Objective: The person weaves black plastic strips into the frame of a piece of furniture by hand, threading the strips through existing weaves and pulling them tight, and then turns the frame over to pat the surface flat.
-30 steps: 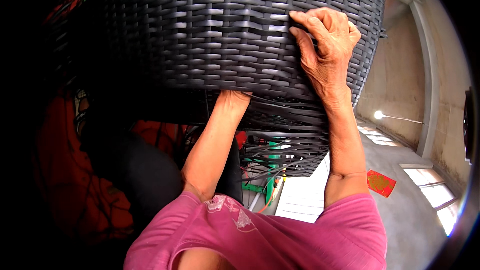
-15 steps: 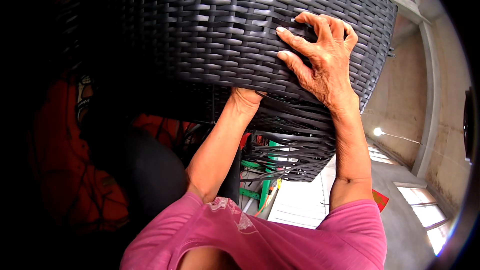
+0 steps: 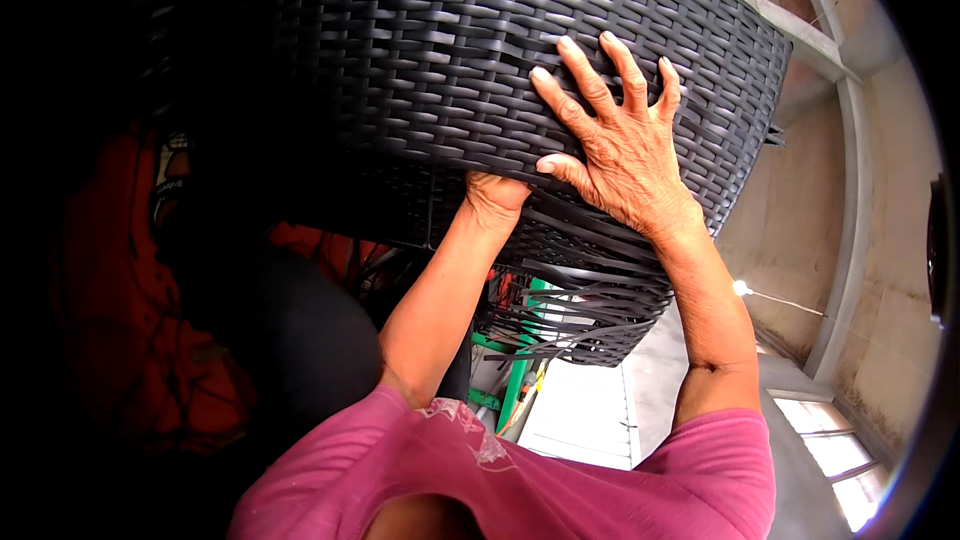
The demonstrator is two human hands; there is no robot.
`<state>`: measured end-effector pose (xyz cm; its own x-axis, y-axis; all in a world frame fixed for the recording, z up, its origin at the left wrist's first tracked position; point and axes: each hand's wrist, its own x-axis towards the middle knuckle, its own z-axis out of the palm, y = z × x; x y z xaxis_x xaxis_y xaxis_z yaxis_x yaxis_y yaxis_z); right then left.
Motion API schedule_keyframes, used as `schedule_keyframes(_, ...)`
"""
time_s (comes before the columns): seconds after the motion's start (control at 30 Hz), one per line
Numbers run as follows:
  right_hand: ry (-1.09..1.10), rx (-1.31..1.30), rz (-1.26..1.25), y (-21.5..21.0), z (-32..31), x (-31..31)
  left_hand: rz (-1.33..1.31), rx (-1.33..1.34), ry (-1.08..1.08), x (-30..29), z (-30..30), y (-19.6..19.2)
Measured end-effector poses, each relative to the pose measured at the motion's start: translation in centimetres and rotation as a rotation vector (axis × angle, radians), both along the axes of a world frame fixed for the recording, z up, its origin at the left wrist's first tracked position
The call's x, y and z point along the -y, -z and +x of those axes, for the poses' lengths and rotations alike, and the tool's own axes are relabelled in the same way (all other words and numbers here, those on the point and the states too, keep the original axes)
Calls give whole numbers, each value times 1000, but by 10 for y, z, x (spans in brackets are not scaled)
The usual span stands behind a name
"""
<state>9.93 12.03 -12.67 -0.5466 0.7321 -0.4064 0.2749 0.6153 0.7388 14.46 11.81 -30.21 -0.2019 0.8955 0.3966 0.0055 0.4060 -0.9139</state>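
Note:
A large piece of black wicker weave [image 3: 420, 60], made of flat strips, fills the upper part of the view. On its outer face, near the lower right edge, my right hand [image 3: 625, 145] lies with fingers spread. My left hand [image 3: 498, 193] reaches under the lower edge of the weave; its fingers are hidden behind it. Loose black strips [image 3: 600, 285] hang below that edge, beside and beneath my right wrist.
Below the strips stands a green metal frame [image 3: 516, 385] beside a white surface [image 3: 580, 420]. My dark-trousered knee [image 3: 310, 340] is at the left, with red material [image 3: 130, 320] beyond. Windows [image 3: 825, 435] and a lit bulb [image 3: 741, 288] show at the right.
My right hand has moved slightly left and its bent fingers have straightened and spread over the weave. My left hand stays under the edge. The view has shifted a little.

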Motion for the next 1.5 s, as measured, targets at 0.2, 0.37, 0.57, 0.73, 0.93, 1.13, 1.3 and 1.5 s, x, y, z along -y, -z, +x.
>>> schedule_keyframes(0.2,17,-75,80,10,-13,0,-67,-81,7,-2,-9,-8)
schedule_keyframes(0.37,-78,-288,67,12,-3,-4,-23,-99,-1,1,-4,-15)
schedule_keyframes(0.57,-9,-205,-16,30,7,2,-308,-649,102,5,5,3)
schedule_keyframes(0.73,-67,-179,40,10,-22,12,-219,-532,205,11,9,3)
schedule_keyframes(0.93,41,-334,-175,10,-25,37,-218,-494,272,22,9,1)
schedule_keyframes(1.13,260,-287,-3,-7,19,38,-128,-391,141,18,8,-4)
schedule_keyframes(1.3,34,-516,584,-61,50,-6,-256,-649,241,-2,11,6)
schedule_keyframes(1.5,756,-1092,601,-27,184,49,-148,-839,241,-5,21,13)
